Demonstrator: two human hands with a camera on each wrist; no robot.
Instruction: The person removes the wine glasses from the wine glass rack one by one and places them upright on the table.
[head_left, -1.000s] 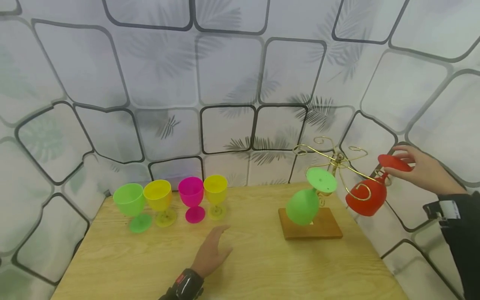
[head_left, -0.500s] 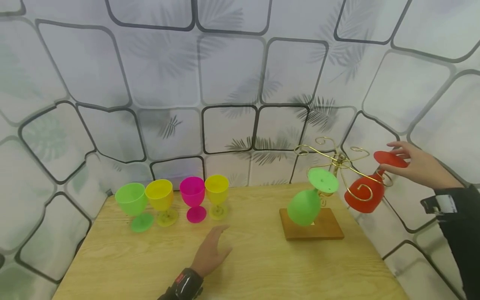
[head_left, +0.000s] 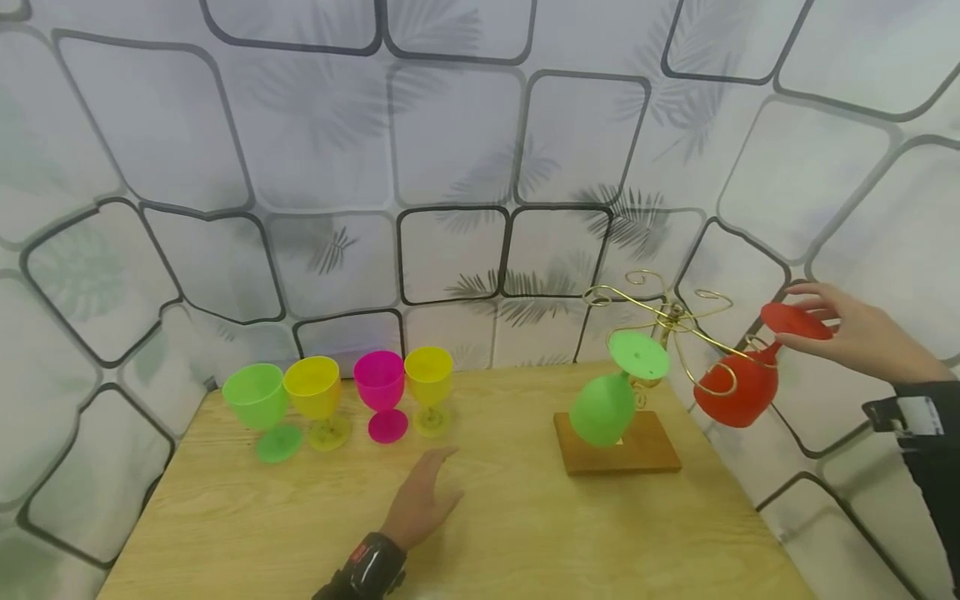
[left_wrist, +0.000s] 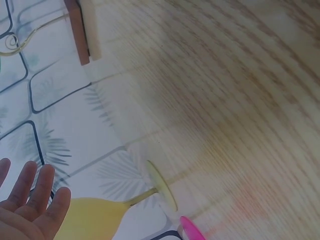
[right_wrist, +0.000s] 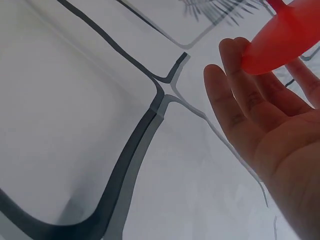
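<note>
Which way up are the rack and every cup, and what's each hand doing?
Gold rack: upright
Green cup on rack: upside down, tilted
Red cup: upside down, tilted
Right hand: pinching red cup's base
Leftmost green cup: upright
Orange-yellow cup: upright
Pink cup: upright
Yellow cup: upright
Left hand: holding nothing

You hold your right hand [head_left: 851, 329] out rightward, thumb and fingers pinching. Your left hand [head_left: 422, 502] hovers lower, thumb spread apart.
</note>
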